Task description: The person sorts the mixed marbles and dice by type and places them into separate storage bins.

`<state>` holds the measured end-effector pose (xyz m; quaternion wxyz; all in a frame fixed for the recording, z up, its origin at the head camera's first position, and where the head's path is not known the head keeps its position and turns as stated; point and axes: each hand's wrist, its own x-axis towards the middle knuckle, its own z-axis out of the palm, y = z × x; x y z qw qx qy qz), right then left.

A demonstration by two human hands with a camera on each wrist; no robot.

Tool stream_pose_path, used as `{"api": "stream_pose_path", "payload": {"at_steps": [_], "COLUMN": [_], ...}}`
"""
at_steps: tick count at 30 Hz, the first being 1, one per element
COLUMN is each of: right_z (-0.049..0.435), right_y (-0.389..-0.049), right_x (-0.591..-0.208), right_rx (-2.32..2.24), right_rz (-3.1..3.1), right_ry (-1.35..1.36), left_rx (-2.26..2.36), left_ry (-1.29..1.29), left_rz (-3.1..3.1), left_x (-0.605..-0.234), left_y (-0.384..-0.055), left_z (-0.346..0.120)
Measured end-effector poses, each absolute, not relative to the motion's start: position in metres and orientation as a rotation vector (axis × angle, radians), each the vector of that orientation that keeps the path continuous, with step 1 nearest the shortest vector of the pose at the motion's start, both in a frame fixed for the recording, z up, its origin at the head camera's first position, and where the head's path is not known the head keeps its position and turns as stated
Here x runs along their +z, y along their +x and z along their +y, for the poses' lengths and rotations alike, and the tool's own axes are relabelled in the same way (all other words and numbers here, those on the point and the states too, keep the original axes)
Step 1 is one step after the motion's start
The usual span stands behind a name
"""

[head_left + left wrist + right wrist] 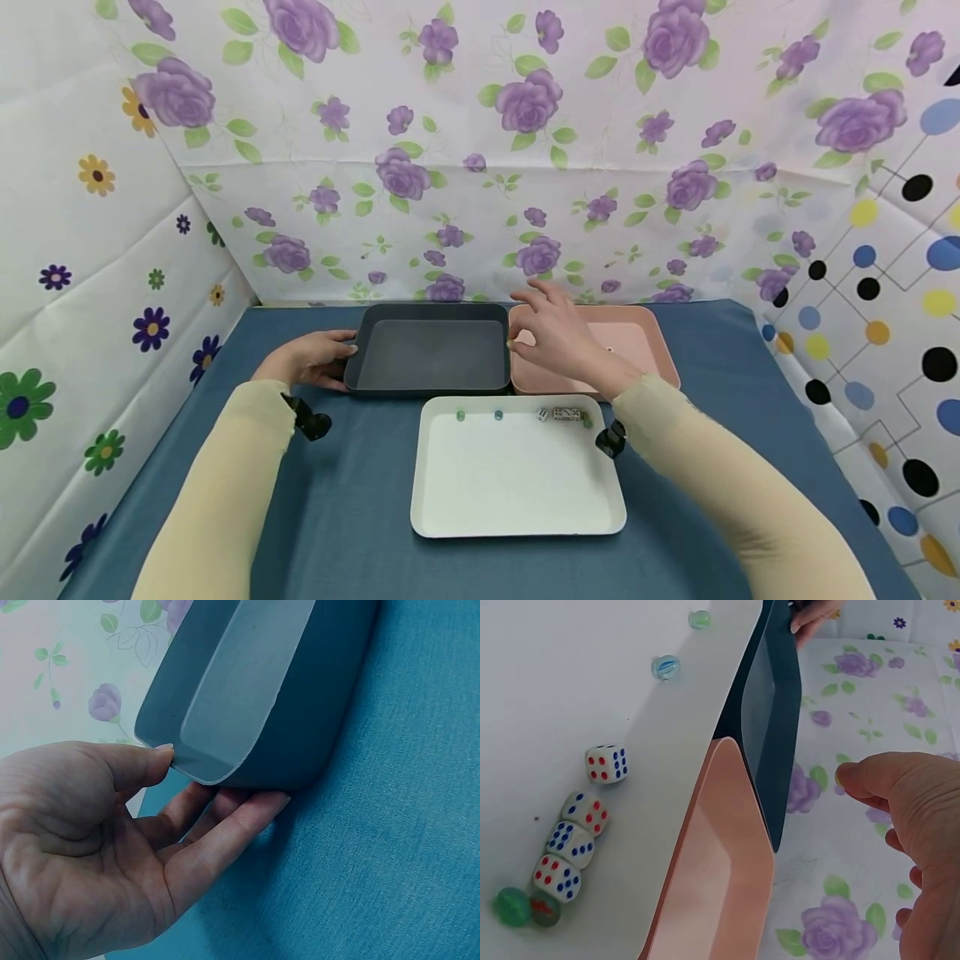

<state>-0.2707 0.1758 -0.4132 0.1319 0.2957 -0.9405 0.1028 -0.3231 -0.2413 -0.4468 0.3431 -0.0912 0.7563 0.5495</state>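
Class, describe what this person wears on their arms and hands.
The left sleeve and right sleeve are plain, long and pale cream. Each wrist carries a small black device: left device, right device. The left hand and right hand are ungloved, with no rings visible.

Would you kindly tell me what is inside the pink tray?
In the pink tray, something tiny shows near the right hand, too small to identify. The hand hides part of the tray's floor; anything beneath it cannot be seen.
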Motion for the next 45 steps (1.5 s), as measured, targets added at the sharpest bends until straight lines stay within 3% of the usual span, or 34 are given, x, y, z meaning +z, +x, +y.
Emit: {"api": "stream_pose_path", "payload": {"at_steps": [24,45], "right_z": [0.145,0.136], "right_y": [-0.296,-0.296], "right_x": [-0.425,-0.445], "right_rx": [0.181,0.122], "right_rz": [-2.901,-2.971], "right_ry": [0.782,0.763], "left_rx": [1.426,1.42], "left_ry": [-0.256,-0.266], "left_rz": [1.966,1.971], "left_x": [-0.445,-0.443], "left_y": [-0.324,-0.322], "left_z": [-0.24,-0.239]}}
